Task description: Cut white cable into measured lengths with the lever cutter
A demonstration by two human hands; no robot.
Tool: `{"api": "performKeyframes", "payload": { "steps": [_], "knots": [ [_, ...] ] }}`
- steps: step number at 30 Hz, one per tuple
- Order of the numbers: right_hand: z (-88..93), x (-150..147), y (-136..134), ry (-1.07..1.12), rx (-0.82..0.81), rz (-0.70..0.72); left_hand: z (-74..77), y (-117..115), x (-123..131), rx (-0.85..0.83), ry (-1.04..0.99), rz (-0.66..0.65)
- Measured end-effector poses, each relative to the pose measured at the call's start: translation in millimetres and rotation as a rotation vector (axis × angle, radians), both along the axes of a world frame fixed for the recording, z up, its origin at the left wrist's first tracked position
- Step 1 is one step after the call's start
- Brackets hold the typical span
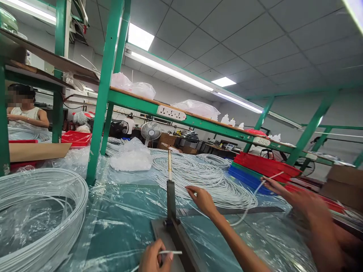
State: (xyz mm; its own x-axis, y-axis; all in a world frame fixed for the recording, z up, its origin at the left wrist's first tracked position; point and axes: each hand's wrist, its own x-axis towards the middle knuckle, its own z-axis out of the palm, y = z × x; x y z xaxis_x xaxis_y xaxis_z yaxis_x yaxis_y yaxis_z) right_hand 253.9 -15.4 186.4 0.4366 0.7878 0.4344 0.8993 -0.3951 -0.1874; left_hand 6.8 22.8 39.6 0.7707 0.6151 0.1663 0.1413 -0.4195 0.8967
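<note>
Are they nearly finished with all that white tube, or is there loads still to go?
Done: very little shows, just one short piece in the left grip beside the cutter, whose lever stands up. In hand: the right grip reaches the loose tubing, though I cannot tell if it holds any, and a co-worker's grip holds a strand out. Left: probably loads, as that heap and the big coil are thick.

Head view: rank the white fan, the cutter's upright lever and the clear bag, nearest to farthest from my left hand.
1. Cutter's upright lever, just left of the left hand.
2. Clear bag, farther back-left.
3. White fan, far back.
</note>
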Motion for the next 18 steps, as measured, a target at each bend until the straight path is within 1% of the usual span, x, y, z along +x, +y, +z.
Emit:
{"api": "performKeyframes", "payload": {
  "steps": [3, 6, 7, 9, 11, 13, 16, 18],
  "knots": [
    [-12.4, -42, -47, 0.177, 0.106, 0.038, 6.9, -1, -3, 0.013, -0.166, 0.063],
    [-26.6, -86, -95, 0.464, 0.249, 0.083, 21.6, -3, -10, -0.047, -0.241, 0.045],
    [-31.0, -96, -108, 0.543, 0.269, 0.105, 27.8, -5, -13, -0.056, -0.265, 0.051],
    [-35.6, -105, -124, 0.684, 0.220, 0.196, 40.9, -12, -17, -0.065, -0.333, 0.080],
    [-30.9, -94, -126, 0.810, 0.152, 0.299, 52.9, -23, -19, -0.077, -0.409, 0.094],
    [-17.0, -70, -116, 0.881, 0.115, 0.353, 62.1, -40, -20, -0.108, -0.463, 0.049],
    [8.5, -30, -94, 0.902, 0.127, 0.360, 70.3, -64, -24, -0.207, -0.465, -0.062],
    [21.6, -10, -79, 0.925, 0.125, 0.369, 73.7, -75, -29, -0.297, -0.435, -0.094]
  ]
}}
